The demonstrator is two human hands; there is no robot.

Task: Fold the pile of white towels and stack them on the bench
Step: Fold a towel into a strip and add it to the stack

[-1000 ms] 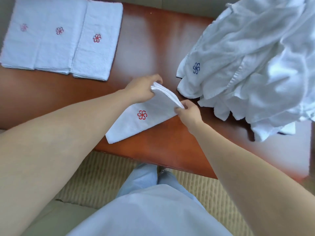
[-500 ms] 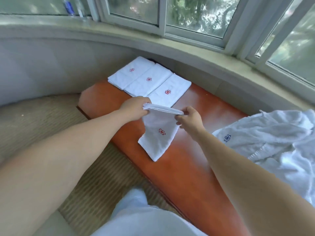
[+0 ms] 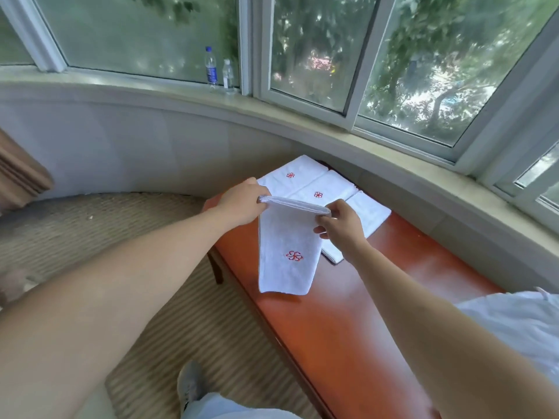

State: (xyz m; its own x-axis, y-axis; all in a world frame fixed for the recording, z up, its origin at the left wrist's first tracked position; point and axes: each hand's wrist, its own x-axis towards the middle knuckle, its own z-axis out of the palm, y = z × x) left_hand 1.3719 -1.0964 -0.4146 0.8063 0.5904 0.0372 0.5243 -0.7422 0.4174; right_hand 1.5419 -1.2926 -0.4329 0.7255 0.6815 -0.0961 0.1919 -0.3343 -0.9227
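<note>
A folded white towel point(image 3: 286, 252) with a red flower mark hangs in the air over the near end of the reddish wooden bench point(image 3: 348, 322). My left hand point(image 3: 242, 204) pinches its top left corner and my right hand point(image 3: 341, 225) pinches its top right corner. Behind it three folded white towels point(image 3: 320, 189) lie side by side on the bench's far end, partly hidden by the held towel and my right hand. The pile of unfolded white towels point(image 3: 520, 325) shows at the right edge.
A curved wall and window sill point(image 3: 302, 116) wrap around the bench. Two plastic bottles point(image 3: 211, 69) stand on the sill. A striped woven mat point(image 3: 193, 322) covers the floor to the left, and my shoe point(image 3: 189, 385) shows at the bottom.
Both hands have lifted the folded towel off the bench and carried it toward the three folded towels. My view has swung up and left, so the pile has slid to the right edge.
</note>
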